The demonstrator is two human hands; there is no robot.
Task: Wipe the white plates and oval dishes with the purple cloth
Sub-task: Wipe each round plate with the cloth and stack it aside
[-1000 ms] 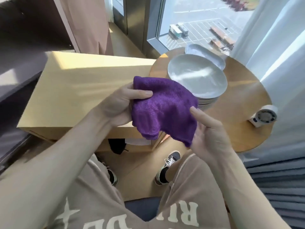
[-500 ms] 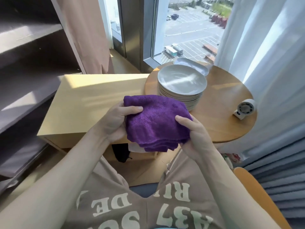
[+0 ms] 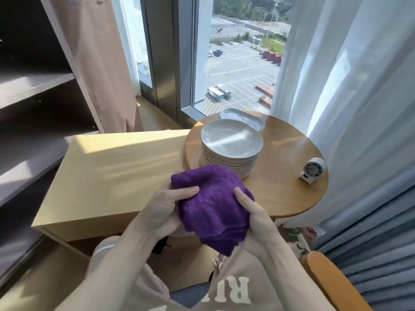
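Big window (image 3: 235,63) at back, white curtain (image 3: 348,86) on the right, dark shelves (image 3: 33,86) on the left. A pale wooden box top (image 3: 112,180) sat in the middle, with its right end running under the edge of a round table (image 3: 292,187).

On the round table stood a stack of white plates (image 3: 231,140), upright and even. An oval dish (image 3: 242,117) lay just behind it on the window side. Could not tell if the dish touched the stack. No plate wiped or lifted yet, by the look of it.

The purple cloth (image 3: 213,205) was folded into a thick pad and held in the air in front of the stack, off the table. Left hand (image 3: 161,212) gripped its left side, thumb on top, fingers hidden underneath. Right hand (image 3: 258,225) gripped the right side the same way. Both were closed on the cloth.

Handling, as a guess: the cloth was soft, light and limp, so it would bunch in one palm easily. The plates looked glazed, stiff, smooth and breakable, and the whole stack was likely heavy. Best to take only the top plate, by its rim, with the free hand. The oval dish should be gripped at a long end.

A small white fan (image 3: 313,170) sat near the table's right edge, well apart from the plates.
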